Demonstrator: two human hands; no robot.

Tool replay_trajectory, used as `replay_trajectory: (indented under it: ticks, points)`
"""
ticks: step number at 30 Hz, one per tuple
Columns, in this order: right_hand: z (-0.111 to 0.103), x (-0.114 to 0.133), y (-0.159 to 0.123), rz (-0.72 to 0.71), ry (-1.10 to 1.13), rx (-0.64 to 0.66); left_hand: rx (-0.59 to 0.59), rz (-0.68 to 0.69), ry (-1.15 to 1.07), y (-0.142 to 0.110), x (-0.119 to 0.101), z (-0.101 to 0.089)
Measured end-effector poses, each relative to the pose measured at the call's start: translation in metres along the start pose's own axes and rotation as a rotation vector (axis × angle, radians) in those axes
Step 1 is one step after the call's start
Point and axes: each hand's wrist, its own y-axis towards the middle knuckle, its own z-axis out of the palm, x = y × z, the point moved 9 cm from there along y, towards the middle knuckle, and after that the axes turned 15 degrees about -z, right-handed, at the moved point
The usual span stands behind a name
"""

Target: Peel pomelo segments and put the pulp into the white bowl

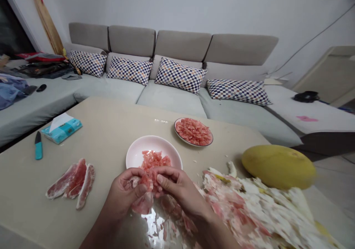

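Pink pomelo flesh (142, 203) is pinched between the left hand (123, 193) and right hand (177, 185) above a pale pink bowl (166, 149), already holding shreds, near the table's (97, 138) front edge. A white plate (191, 144) beyond is heaped; three peeled segments (72, 180), seemingly whole, lie toward the left edge.

Beige counter (105, 130), covered from edge to edge

A tissue packet (61, 128) lies at the left, just beside a knife with a teal handle (38, 147). Below them at lower left, three peeled pomelo segments (72, 182) sit side by side. At centre stands a pale pink bowl (163, 147) holding torn pomelo flesh (153, 159), and just above it a small white plate (181, 139) is heaped with more. A pile of white pith and pink scraps (244, 204) spreads across the lower right, with a whole yellow pomelo (278, 166) resting against its upper edge.
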Motion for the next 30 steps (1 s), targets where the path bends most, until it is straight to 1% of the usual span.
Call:
replay_trajectory:
  ticks: [3,10,15,18,20,22,24,26,27,30]
  points:
    - [0.001,-0.001,0.0,0.008,0.061,0.008,0.016,-0.009,-0.038,0.001,0.0,0.0]
    - [-0.009,-0.006,0.003,0.026,0.083,-0.027,-0.03,-0.011,-0.049,-0.002,-0.003,-0.005]
    - [-0.014,-0.005,0.003,0.047,0.017,-0.052,-0.041,-0.006,-0.041,-0.002,-0.006,-0.005]
    - [-0.019,0.005,0.002,0.02,-0.079,-0.085,-0.027,-0.012,-0.045,-0.002,-0.005,-0.005]
    - [-0.023,0.014,0.002,-0.02,-0.183,-0.09,-0.007,-0.008,-0.051,-0.003,-0.004,-0.004]
    - [-0.026,0.027,0.004,-0.098,-0.355,-0.078,-0.011,-0.001,-0.046,-0.003,-0.005,-0.004]
    - [-0.027,0.045,0.005,-0.226,-0.563,-0.08,-0.036,0.01,-0.024,-0.004,-0.007,-0.005]
    - [-0.021,0.052,0.005,-0.29,-0.684,-0.046,-0.054,0.021,0.007,-0.005,-0.008,-0.003]
    - [-0.016,0.049,0.005,-0.278,-0.69,-0.004,-0.054,0.025,0.025,-0.005,-0.009,-0.002]
    - [0.004,0.033,0.003,-0.194,-0.604,0.156,-0.023,0.03,0.074,-0.005,-0.009,0.005]
